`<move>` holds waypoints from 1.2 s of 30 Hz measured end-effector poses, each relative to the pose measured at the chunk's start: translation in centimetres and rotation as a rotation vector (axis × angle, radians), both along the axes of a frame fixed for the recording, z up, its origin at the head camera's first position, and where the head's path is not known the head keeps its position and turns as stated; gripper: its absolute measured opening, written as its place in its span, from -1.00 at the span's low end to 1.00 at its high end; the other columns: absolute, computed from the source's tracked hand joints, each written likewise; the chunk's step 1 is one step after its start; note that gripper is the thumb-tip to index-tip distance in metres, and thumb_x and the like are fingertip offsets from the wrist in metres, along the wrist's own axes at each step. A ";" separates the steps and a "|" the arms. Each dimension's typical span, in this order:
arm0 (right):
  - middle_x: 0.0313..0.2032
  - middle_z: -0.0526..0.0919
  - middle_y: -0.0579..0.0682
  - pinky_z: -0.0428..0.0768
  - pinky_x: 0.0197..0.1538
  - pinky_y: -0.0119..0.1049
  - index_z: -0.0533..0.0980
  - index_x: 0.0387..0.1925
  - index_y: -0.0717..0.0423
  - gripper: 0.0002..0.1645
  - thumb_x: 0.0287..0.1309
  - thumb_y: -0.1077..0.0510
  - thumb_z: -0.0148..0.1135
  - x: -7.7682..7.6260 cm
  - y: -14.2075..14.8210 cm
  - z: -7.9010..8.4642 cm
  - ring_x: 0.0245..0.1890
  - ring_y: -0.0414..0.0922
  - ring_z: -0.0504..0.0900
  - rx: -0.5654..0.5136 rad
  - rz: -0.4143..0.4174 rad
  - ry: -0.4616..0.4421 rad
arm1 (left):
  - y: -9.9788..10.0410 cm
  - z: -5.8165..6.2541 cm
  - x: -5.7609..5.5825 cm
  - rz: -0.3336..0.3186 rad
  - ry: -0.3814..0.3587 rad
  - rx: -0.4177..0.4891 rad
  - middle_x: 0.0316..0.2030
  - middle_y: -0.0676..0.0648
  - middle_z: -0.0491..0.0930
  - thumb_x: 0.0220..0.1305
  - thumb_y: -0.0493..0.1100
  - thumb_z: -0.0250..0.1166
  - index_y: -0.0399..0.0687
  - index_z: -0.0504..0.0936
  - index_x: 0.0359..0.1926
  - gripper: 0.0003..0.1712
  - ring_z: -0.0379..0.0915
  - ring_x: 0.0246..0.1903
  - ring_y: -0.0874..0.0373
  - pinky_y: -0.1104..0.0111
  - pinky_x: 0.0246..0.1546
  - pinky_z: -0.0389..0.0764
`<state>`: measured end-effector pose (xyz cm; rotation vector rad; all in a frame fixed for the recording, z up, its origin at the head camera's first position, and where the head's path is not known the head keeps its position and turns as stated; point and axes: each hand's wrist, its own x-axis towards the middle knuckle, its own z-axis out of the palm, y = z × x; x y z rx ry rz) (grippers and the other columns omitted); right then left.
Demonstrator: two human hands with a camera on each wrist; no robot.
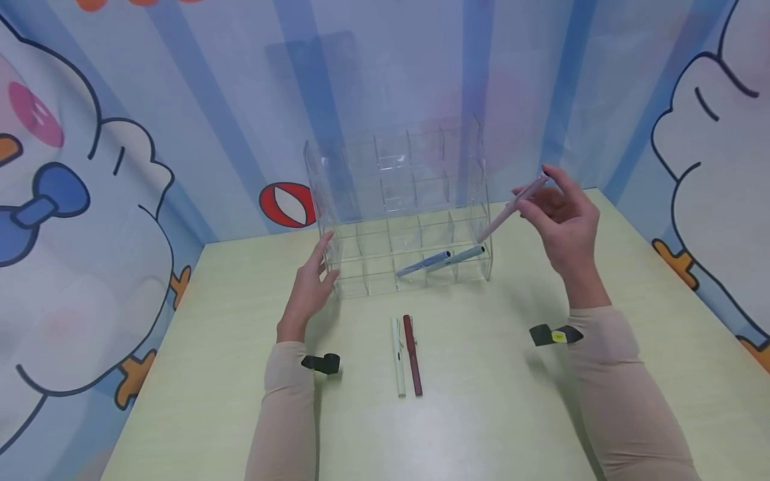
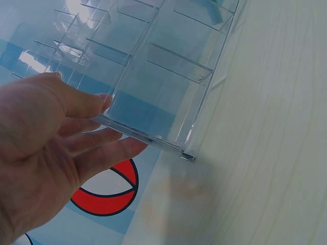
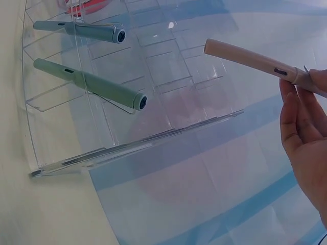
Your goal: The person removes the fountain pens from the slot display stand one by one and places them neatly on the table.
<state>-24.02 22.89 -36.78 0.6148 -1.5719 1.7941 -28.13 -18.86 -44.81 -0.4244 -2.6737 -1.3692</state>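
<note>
A clear acrylic pen rack [image 1: 415, 252] with tiered compartments stands on the table. My left hand [image 1: 307, 290] grips its left side panel, thumb on one face and fingers on the other, as the left wrist view shows. Raised beside the rack's right side, my right hand [image 1: 565, 230] pinches a pale pink pen [image 3: 245, 57] near one end. That pen slants, its free end low and pointing toward the rack. A blue pen [image 3: 76, 30] and a green pen [image 3: 89, 84] lean side by side in the rack's lower front compartments, clips showing.
On the table [image 1: 481, 414] in front of the rack lie a whitish-green pen [image 1: 398, 361] and a dark red pen [image 1: 413, 357], nearly parallel. A cartoon-printed backdrop [image 1: 391, 73] rises close behind the rack and along both sides.
</note>
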 end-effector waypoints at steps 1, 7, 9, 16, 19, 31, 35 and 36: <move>-0.16 0.75 0.15 0.67 0.00 -0.33 0.50 0.27 0.23 -0.39 0.16 0.50 0.29 0.0 0.0 0.0 -0.18 -0.06 0.75 -0.009 0.021 0.003 | 0.0 0.0 0.0 -0.001 -0.001 0.001 0.54 -0.13 0.01 0.43 -0.37 0.17 0.46 -0.02 0.57 -0.06 0.24 0.36 -0.25 -0.03 0.24 0.45; -0.13 0.66 0.20 0.69 -0.01 -0.19 0.41 0.36 0.18 -0.34 0.25 0.55 0.12 0.3 -0.1 0.1 -0.11 0.04 0.71 -0.099 0.228 -0.032 | 0.0 0.0 0.0 -0.003 -0.006 0.001 0.55 -0.11 -0.01 0.43 -0.37 0.16 0.46 -0.04 0.58 -0.06 0.23 0.37 -0.25 -0.04 0.26 0.43; -0.11 0.63 0.21 0.71 -0.06 -0.14 0.36 0.41 0.14 -0.32 0.29 0.54 0.05 0.3 -0.2 0.1 -0.11 0.04 0.70 -0.121 0.294 -0.050 | 0.0 0.0 0.0 -0.003 -0.006 0.000 0.55 -0.11 -0.02 0.44 -0.37 0.16 0.46 -0.04 0.58 -0.06 0.23 0.37 -0.26 -0.04 0.25 0.43; -0.08 0.60 0.24 0.72 -0.19 -0.08 0.28 0.46 0.08 -0.28 0.34 0.53 0.01 0.2 -0.2 0.0 -0.15 0.05 0.71 -0.158 0.346 -0.101 | -0.1 0.0 -0.1 0.003 -0.015 -0.005 0.55 -0.09 -0.02 0.44 -0.34 0.17 0.51 -0.04 0.57 -0.06 0.23 0.37 -0.23 -0.01 0.24 0.46; -0.09 0.62 0.20 0.72 -0.22 -0.07 0.31 0.44 0.09 -0.31 0.34 0.51 0.04 0.0 -0.1 0.0 -0.17 0.05 0.72 -0.137 0.311 -0.111 | -0.1 0.0 -0.2 -0.001 -0.012 -0.006 0.56 -0.08 -0.02 0.45 -0.34 0.16 0.53 -0.04 0.56 -0.06 0.22 0.38 -0.23 0.00 0.24 0.46; -0.05 0.52 0.19 0.71 -0.22 -0.04 0.38 0.37 0.11 -0.36 0.31 0.51 0.10 0.2 0.0 0.0 -0.13 -0.02 0.72 -0.009 0.381 -0.240 | -0.1 -0.1 0.0 0.000 -0.022 0.005 0.56 -0.09 -0.03 0.44 -0.35 0.17 0.51 -0.04 0.57 -0.05 0.22 0.38 -0.22 0.01 0.25 0.45; 0.00 0.48 0.21 0.72 -0.22 -0.04 0.37 0.37 0.11 -0.36 0.31 0.49 0.12 0.3 0.1 -0.1 -0.11 -0.04 0.70 0.065 0.388 -0.280 | -0.1 -0.1 0.0 0.000 -0.019 0.005 0.56 -0.08 -0.02 0.44 -0.35 0.17 0.53 -0.04 0.56 -0.05 0.23 0.38 -0.22 0.00 0.24 0.46; 0.01 0.47 0.21 0.72 -0.22 -0.04 0.37 0.37 0.11 -0.36 0.31 0.49 0.12 0.3 0.1 -0.1 -0.12 -0.05 0.69 0.084 0.390 -0.293 | -0.1 -0.1 0.0 -0.005 -0.013 0.003 0.56 -0.10 -0.02 0.44 -0.36 0.17 0.52 -0.04 0.57 -0.05 0.22 0.38 -0.24 -0.01 0.24 0.45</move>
